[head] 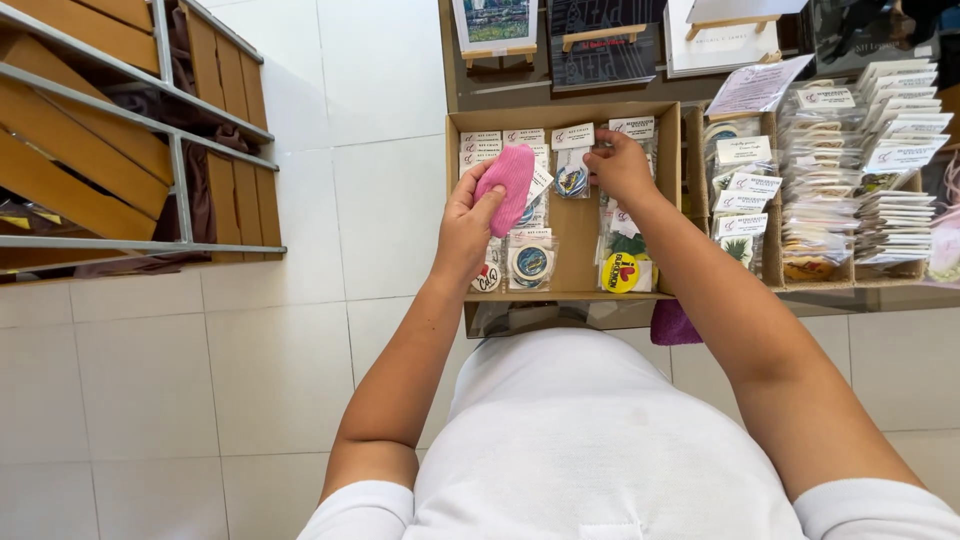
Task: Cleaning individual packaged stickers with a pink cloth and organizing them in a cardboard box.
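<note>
Your shallow cardboard box (570, 215) holds clear packets with white header cards: a row along its far wall (523, 137), a blue round-badge packet (572, 177) at centre, another blue one (530, 262) near the front, and a yellow round one (621, 271) at front right. To your right, stacks of clear white-carded packets (742, 190) fill a second box, with further stacks (895, 150) beyond. A white printed sheet (756, 87) lies tilted behind them.

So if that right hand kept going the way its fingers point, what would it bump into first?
Probably the small packet with a round blue design: the right hand points left at it inside the cardboard box. Depth is unclear, though.
</note>
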